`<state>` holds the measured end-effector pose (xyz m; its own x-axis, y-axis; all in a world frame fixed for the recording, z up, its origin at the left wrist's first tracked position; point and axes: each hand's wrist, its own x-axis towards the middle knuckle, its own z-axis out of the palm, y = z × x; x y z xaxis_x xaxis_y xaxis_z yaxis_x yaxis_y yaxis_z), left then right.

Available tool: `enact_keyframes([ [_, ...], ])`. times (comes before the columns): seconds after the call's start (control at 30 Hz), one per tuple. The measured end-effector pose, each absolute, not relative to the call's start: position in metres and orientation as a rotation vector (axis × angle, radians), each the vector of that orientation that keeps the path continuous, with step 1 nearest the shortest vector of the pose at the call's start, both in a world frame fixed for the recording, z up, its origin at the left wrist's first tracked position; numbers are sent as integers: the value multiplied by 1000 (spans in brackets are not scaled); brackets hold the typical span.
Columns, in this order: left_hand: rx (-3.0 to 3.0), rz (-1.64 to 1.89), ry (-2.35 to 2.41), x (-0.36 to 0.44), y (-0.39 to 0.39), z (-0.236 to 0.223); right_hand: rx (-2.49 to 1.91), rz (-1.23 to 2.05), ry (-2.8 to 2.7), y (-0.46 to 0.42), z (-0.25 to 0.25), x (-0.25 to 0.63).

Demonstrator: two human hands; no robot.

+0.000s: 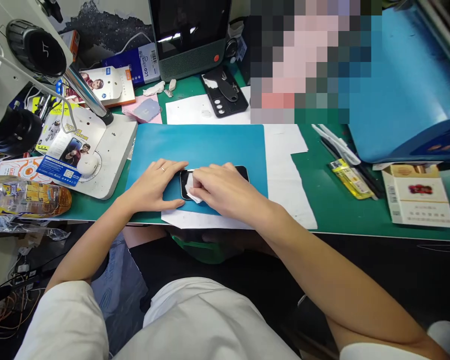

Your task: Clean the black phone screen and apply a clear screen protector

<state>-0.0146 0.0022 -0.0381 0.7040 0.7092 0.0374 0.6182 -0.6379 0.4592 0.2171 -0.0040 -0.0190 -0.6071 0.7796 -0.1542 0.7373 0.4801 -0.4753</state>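
A smartphone [242,172] lies flat, its dark screen up, on a blue mat [198,142]. My right hand [223,187] is closed around a white wipe [191,190] and presses it on the left part of the screen, covering much of the phone. At the phone's left end rests my left hand [153,187], its thumb and fingers spread around the corners, with nothing in its grasp. White paper [288,190] shows under the mat at its right and front edges.
At left stand a microscope base [116,150] and a drink bottle [30,196]. Behind the mat are a phone case [225,92] and a dark screen device [189,35]. Pens [337,145], a cigarette box [418,195] and a large blue object [393,90] are on the right.
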Motion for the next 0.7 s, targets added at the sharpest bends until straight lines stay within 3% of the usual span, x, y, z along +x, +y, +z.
enact_keyframes([
  [0.47, 2516, 295, 996, -17, 4, -38, -1436, 770, -2638, -7, -15, 232],
  [0.7, 2501, 274, 1028, -16, 4, -35, -1242, 761, -2679, -8, -14, 214],
])
